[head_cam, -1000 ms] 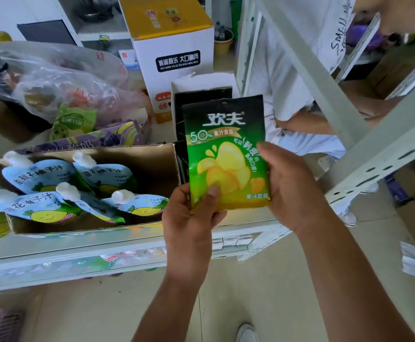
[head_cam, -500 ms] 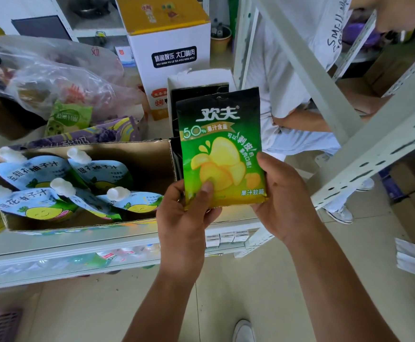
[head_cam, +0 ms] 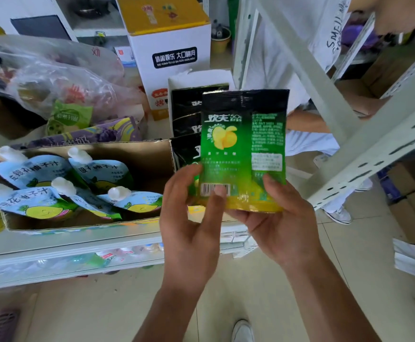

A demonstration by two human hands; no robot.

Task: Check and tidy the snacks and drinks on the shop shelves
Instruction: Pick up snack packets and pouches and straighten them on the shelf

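I hold a green snack packet upright in front of the shelf, its back side with barcode and small print facing me. My right hand grips its yellow bottom edge, thumb on the packet's face. My left hand pinches the lower left corner, thumb over the barcode. Behind the packet stands a white display box with more black-and-green packets of the same kind.
A cardboard tray of blue spouted juice pouches sits on the white shelf at left. Plastic bags and a white-and-yellow carton lie behind. A slanted shelf post and a person in white are at right.
The packet has been turned over: its front faced me before, now its back does. My left hand shifted its hold to the lower left corner.
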